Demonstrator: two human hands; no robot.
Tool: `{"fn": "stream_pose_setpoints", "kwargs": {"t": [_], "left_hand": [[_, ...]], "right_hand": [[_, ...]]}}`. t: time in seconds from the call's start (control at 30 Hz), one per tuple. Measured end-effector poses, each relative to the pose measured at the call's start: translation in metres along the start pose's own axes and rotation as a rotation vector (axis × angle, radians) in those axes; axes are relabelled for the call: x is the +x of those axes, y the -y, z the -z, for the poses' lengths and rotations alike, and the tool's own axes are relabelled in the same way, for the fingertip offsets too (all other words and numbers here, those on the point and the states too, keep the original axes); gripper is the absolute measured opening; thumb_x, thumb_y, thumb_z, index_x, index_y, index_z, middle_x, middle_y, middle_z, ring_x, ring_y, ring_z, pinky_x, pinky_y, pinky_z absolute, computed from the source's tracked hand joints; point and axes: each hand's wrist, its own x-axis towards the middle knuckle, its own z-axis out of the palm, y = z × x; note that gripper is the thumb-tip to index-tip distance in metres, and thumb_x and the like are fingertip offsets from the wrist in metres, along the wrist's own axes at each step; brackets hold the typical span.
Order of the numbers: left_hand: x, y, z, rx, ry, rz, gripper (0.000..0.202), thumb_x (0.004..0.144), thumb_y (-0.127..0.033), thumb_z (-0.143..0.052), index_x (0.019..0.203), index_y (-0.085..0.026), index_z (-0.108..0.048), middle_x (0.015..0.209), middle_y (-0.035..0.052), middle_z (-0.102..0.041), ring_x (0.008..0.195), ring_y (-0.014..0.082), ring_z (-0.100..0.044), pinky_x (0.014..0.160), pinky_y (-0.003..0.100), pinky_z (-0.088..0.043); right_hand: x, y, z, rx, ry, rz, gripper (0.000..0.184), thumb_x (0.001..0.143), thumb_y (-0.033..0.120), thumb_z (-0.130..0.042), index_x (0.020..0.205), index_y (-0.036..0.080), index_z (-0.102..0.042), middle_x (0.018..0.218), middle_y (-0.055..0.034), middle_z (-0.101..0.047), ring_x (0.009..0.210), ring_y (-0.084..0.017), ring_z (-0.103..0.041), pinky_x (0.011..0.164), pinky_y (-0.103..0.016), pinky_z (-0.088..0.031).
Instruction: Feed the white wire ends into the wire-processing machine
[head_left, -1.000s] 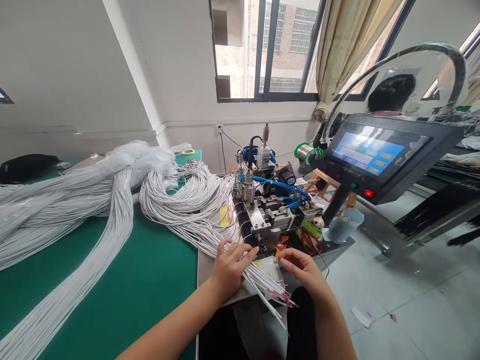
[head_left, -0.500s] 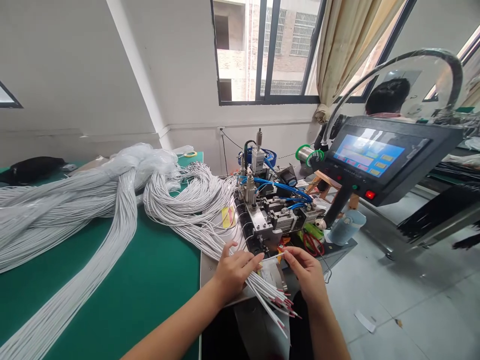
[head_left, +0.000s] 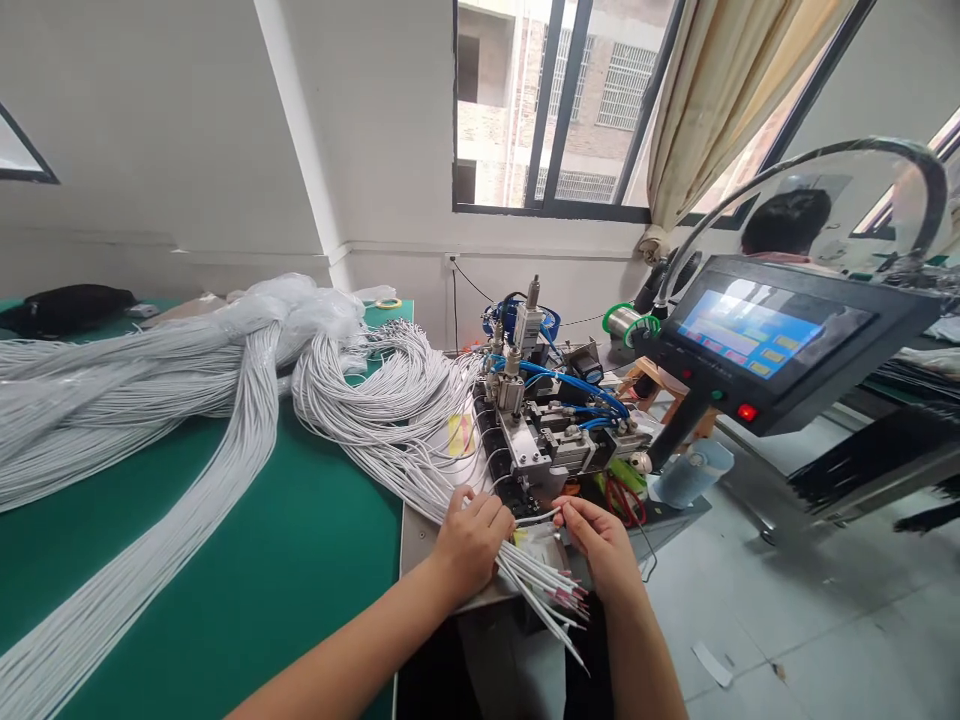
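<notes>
A single white cable (head_left: 538, 519) spans the gap between my hands in front of the machine (head_left: 536, 440), bowed slightly. My right hand (head_left: 601, 548) pinches its end between thumb and fingertips. My left hand (head_left: 474, 540) is closed, its fingers curled over the cable's other side and resting on a bundle of white cables (head_left: 536, 575). From under that hand the bundle's stripped ends fan out, with reddish inner wires showing. How many strands the left fingers grip is hidden.
On the green table (head_left: 315, 600) lie long hanks of white cable (head_left: 247, 410), partly wrapped in clear plastic (head_left: 300, 300). A control screen (head_left: 750, 330) stands right of the machine, near a green-rimmed wire spool (head_left: 630, 325). Another person (head_left: 787, 225) sits behind it.
My left fingers have curled in from a stretched position. The right hand has shifted slightly left with the cable end, and the cable now bends more. The whole view has tilted a little.
</notes>
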Motion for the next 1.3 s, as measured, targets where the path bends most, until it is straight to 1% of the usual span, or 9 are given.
{"fn": "stream_pose_setpoints", "kwargs": {"t": [0.1, 0.23, 0.3, 0.37, 0.53, 0.8, 0.93, 1.1, 1.3], "left_hand": [[-0.001, 0.000, 0.000, -0.004, 0.073, 0.011, 0.015, 0.080, -0.009, -0.047, 0.085, -0.020, -0.056, 0.076, 0.0022, -0.058, 0.072, 0.0184, -0.049, 0.081, 0.037, -0.028], [-0.001, 0.001, 0.001, -0.001, 0.080, 0.001, 0.042, 0.071, -0.007, -0.051, 0.110, -0.023, -0.056, 0.081, 0.0015, -0.060, 0.078, 0.0198, -0.051, 0.086, 0.040, -0.026], [-0.001, 0.001, 0.000, 0.001, 0.076, 0.007, 0.044, 0.070, -0.008, -0.051, 0.112, -0.023, -0.056, 0.082, 0.0019, -0.061, 0.079, 0.0201, -0.052, 0.088, 0.041, -0.025], [-0.001, 0.001, -0.002, 0.002, 0.071, 0.023, 0.043, 0.070, -0.010, -0.052, 0.111, -0.023, -0.057, 0.084, 0.0027, -0.061, 0.081, 0.0206, -0.052, 0.089, 0.042, -0.024], [-0.003, 0.001, -0.007, 0.007, 0.047, 0.062, 0.039, 0.071, -0.013, -0.053, 0.109, -0.021, -0.061, 0.083, 0.0042, -0.061, 0.083, 0.0209, -0.052, 0.091, 0.043, -0.023], [-0.003, 0.000, -0.006, 0.014, 0.019, 0.094, 0.036, 0.070, -0.014, -0.055, 0.104, -0.021, -0.063, 0.080, 0.0040, -0.060, 0.081, 0.0212, -0.053, 0.093, 0.046, -0.022], [-0.002, 0.001, -0.007, 0.020, 0.013, 0.105, 0.032, 0.070, -0.014, -0.055, 0.101, -0.021, -0.064, 0.080, 0.0034, -0.060, 0.081, 0.0213, -0.053, 0.094, 0.046, -0.022], [-0.003, 0.001, -0.009, 0.012, 0.036, 0.125, 0.024, 0.070, -0.015, -0.056, 0.092, -0.022, -0.063, 0.079, 0.0037, -0.061, 0.082, 0.0220, -0.053, 0.096, 0.048, -0.022], [-0.002, -0.001, -0.006, 0.005, 0.034, 0.140, 0.024, 0.071, -0.015, -0.058, 0.093, -0.022, -0.063, 0.079, 0.0038, -0.062, 0.083, 0.0229, -0.054, 0.097, 0.049, -0.021]], "right_hand": [[0.006, 0.003, 0.004, -0.085, 0.056, 0.020, 0.036, 0.076, 0.049, -0.070, 0.087, 0.015, -0.072, 0.072, -0.0056, -0.067, 0.059, -0.016, -0.056, 0.054, -0.025, -0.042], [0.013, 0.004, 0.005, -0.413, 0.034, 0.121, 0.030, 0.077, 0.044, -0.068, 0.084, 0.015, -0.070, 0.073, -0.0051, -0.067, 0.061, -0.016, -0.055, 0.055, -0.025, -0.041], [0.016, 0.002, 0.004, -0.527, 0.029, 0.155, 0.029, 0.079, 0.044, -0.065, 0.082, 0.015, -0.068, 0.069, -0.0042, -0.065, 0.058, -0.016, -0.053, 0.053, -0.025, -0.040], [0.019, -0.001, 0.004, -0.558, 0.042, 0.177, 0.030, 0.082, 0.045, -0.061, 0.080, 0.016, -0.067, 0.069, -0.0043, -0.065, 0.059, -0.017, -0.054, 0.055, -0.026, -0.041], [0.026, -0.011, 0.002, -0.516, 0.077, 0.210, 0.033, 0.084, 0.048, -0.058, 0.080, 0.016, -0.064, 0.070, -0.0032, -0.061, 0.062, -0.017, -0.052, 0.058, -0.026, -0.040], [0.036, -0.018, -0.003, -0.362, 0.148, 0.172, 0.035, 0.081, 0.050, -0.059, 0.067, 0.019, -0.053, 0.061, 0.0033, -0.044, 0.058, -0.014, -0.039, 0.055, -0.024, -0.032], [0.039, -0.018, -0.005, -0.248, 0.191, 0.084, 0.036, 0.079, 0.047, -0.061, 0.061, 0.019, -0.047, 0.059, 0.0049, -0.037, 0.056, -0.012, -0.033, 0.053, -0.024, -0.028], [0.041, -0.025, -0.009, -0.042, 0.175, -0.096, 0.035, 0.069, 0.047, -0.065, 0.058, 0.020, -0.045, 0.052, 0.0080, -0.031, 0.049, -0.010, -0.024, 0.048, -0.023, -0.020], [0.040, -0.033, -0.007, 0.015, 0.151, -0.151, 0.038, 0.063, 0.051, -0.070, 0.061, 0.020, -0.049, 0.051, 0.0080, -0.035, 0.047, -0.009, -0.027, 0.047, -0.022, -0.023]]}}
